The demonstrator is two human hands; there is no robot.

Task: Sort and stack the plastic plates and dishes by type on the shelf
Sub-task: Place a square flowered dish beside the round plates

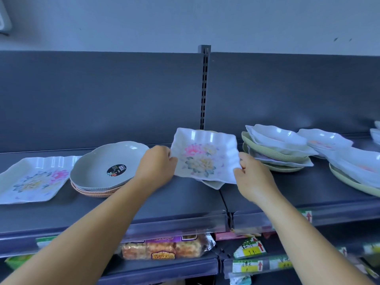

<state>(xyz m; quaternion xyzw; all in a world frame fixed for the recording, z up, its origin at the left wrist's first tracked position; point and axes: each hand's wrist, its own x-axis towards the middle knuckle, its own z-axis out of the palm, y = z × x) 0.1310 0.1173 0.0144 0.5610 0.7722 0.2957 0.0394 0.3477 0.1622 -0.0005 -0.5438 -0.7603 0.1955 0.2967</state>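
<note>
On the dark shelf [144, 204], the left hand [156, 163] and right hand [253, 177] each pinch a side of a white flower dish [205, 157], tipped up.

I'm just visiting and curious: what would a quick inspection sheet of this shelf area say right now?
Surface: dark grey metal shelf, upper tier.
Job's things: white square floral plastic dish held tilted above another white dish; matching floral dish lying far left; grey round plastic plate topping an orange-edged stack; mixed pile of white and green dishes on the right.
Clutter: wrapped snack pack and price tags on the lower tier.
Hands: left hand and right hand grip the held dish's opposite edges.
Cables: nothing seen.
Surroundings: slotted upright post, pale wall behind.
</note>
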